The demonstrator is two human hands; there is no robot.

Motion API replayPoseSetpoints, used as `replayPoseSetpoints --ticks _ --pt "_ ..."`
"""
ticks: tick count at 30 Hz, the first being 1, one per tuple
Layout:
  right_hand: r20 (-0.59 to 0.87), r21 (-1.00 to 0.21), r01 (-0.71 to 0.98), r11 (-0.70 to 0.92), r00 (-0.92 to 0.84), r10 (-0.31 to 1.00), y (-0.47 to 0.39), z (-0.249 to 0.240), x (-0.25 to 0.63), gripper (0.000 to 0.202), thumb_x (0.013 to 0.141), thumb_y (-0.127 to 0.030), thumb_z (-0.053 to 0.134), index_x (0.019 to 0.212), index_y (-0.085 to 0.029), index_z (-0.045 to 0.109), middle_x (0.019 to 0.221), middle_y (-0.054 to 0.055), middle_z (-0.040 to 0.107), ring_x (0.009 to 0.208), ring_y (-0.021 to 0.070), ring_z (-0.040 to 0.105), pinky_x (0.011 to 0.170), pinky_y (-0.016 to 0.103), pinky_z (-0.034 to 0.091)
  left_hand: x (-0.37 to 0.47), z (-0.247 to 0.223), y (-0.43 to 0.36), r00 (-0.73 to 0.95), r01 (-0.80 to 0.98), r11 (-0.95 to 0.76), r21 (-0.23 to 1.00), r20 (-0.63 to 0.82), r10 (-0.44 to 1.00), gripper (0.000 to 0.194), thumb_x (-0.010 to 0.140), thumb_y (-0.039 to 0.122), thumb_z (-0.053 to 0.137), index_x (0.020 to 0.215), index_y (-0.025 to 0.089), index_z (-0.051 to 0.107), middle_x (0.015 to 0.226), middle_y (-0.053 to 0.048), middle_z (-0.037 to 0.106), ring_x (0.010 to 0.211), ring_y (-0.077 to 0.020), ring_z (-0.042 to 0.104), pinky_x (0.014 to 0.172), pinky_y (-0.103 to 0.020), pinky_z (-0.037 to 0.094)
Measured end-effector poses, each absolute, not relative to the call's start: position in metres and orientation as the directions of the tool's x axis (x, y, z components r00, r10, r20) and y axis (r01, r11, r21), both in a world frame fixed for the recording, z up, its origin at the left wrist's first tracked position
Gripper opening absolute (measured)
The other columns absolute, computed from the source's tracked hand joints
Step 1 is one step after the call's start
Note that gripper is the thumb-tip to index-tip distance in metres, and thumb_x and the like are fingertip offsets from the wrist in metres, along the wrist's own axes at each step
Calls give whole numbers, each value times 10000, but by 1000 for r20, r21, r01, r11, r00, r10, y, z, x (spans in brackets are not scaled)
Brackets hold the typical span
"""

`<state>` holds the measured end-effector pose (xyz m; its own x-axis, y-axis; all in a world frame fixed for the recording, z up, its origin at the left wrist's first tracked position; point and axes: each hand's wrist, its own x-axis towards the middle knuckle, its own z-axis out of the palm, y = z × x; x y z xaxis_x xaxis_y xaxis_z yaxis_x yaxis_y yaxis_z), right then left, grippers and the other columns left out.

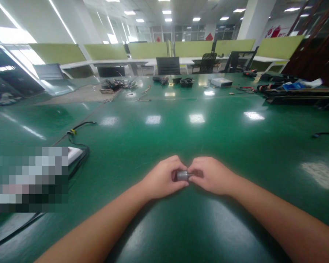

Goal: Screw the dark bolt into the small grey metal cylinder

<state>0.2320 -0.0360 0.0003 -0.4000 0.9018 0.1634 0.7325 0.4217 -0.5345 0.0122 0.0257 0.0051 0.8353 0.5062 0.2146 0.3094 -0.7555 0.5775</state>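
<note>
A small silver-grey metal cylinder [182, 175], shaped like a small electric motor, lies on its side between my two hands just above or on the green tabletop [170, 138]. My left hand [164, 178] is curled around it, thumb and fingers closed on its sides. From the right, my right hand [212, 176] pinches at the cylinder's right end, where a thin part seems to stick out. The fingertips of both hands almost meet. Fingers cover part of the cylinder, so its ends are hard to make out.
Black cables [78, 166] and a blurred-out device [30, 179] are at the left. Loose electronic parts [117, 84], a flat metal box [221, 82] and dark strips [296, 96] lie along the far side. Another cable [326, 134] reaches in from the right edge.
</note>
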Motion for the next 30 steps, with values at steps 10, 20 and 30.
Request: replayPoseSetpoints --ticks 10,20,30 --pt "204 -524 714 464 -423 883 -38 -1 232 69 871 -226 677 896 -191 731 847 24 686 789 155 601 715 269 418 12 9 27 830 339 -727 597 174 530 232 909 349 661 1054 181 731 852 -40 659 739 -153 588 680 -259 446" --pt "189 -518 711 475 -447 875 -38 -1 233 96 874 -237 683 943 -198 737 891 30 702 834 165 623 744 275 427 12 7 28 843 331 -719 611 151 516 236 869 362 709 1008 171 725 838 -33 660 727 -149 586 663 -248 437" --pt "169 -532 716 451 -432 886 -38 0 233 97 873 -245 691 943 -201 741 888 28 705 818 164 624 739 276 425 12 10 27 834 341 -689 640 133 536 239 854 373 724 972 165 724 797 -23 646 684 -136 574 626 -235 421"
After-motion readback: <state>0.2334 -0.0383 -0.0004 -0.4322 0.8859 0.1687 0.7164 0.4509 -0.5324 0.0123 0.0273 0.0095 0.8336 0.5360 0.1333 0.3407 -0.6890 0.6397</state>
